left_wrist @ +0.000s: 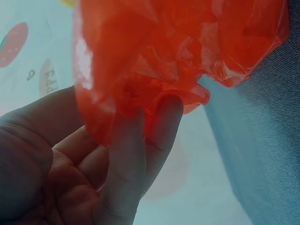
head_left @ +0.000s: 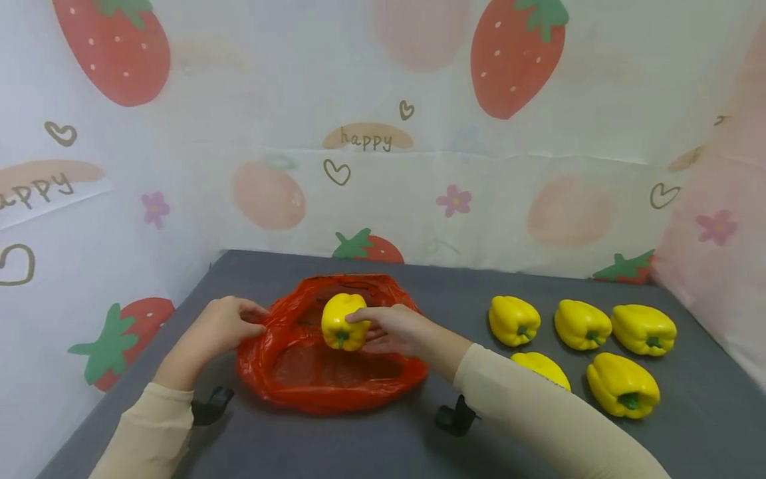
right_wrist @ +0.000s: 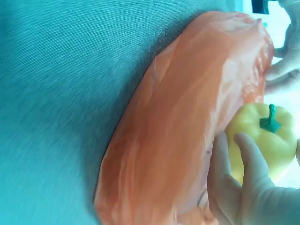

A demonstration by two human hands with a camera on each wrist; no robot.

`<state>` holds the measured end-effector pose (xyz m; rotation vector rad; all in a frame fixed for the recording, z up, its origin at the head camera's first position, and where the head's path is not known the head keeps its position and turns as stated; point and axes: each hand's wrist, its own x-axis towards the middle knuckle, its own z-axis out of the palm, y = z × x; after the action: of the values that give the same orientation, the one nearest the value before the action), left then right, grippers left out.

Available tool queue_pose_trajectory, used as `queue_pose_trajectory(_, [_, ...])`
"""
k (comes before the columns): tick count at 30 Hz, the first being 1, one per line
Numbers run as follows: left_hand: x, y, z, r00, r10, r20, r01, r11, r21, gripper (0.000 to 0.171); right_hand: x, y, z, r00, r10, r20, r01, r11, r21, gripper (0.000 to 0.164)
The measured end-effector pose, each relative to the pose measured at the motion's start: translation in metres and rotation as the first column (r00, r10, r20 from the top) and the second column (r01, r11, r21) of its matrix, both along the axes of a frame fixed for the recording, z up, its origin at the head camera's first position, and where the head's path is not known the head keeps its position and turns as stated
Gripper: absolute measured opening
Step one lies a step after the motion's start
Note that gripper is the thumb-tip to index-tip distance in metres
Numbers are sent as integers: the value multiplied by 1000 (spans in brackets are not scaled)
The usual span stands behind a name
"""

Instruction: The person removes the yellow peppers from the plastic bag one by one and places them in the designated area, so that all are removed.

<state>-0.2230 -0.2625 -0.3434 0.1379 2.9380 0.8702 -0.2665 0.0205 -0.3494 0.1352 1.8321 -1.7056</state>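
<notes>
A red plastic bag (head_left: 329, 398) lies on the table with its mouth spread wide. At its left rim, my left hand (head_left: 218, 326) pinches the thin plastic; in the left wrist view the fingers (left_wrist: 126, 164) lie on the near side of the film, with the thumb partly behind it. My right hand (head_left: 397, 329) holds a yellow bell pepper (head_left: 338, 319) over the bag's opening, its green stem toward me. In the right wrist view, fingertips press the side of this bell pepper (right_wrist: 274, 145). The bag's inside is partly hidden behind the pepper and hand.
On the right of the dark grey table (head_left: 359, 446) sit several more yellow bell peppers (head_left: 514, 319), one partly covered by my right sleeve (head_left: 538, 412). A cloth wall (head_left: 509, 186) printed with strawberries stands at the back and both sides.
</notes>
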Motion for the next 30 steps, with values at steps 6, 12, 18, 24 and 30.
queue_pose_trajectory(6, [3,-5,-2,1000,10,4,-10,1000,1,31,5,22,11,996,79,-33,-79,997,18,54])
queue_pose_trajectory(12, [1,-4,-2,1000,4,1,-4,1000,-3,31,9,50,21,989,138,-55,-136,990,28,46])
queue_pose_trajectory(18, [1,-3,-3,1000,8,12,-8,1000,13,31,9,78,26,983,168,-75,-165,985,55,48])
queue_pose_trajectory(24, [-1,-2,-3,1000,8,4,-8,1000,9,31,9,107,33,968,235,-89,-230,971,67,51])
queue_pose_trajectory(30, [-2,-2,-3,1000,5,-6,-5,1000,5,30,10,128,39,957,274,-99,-268,961,69,52])
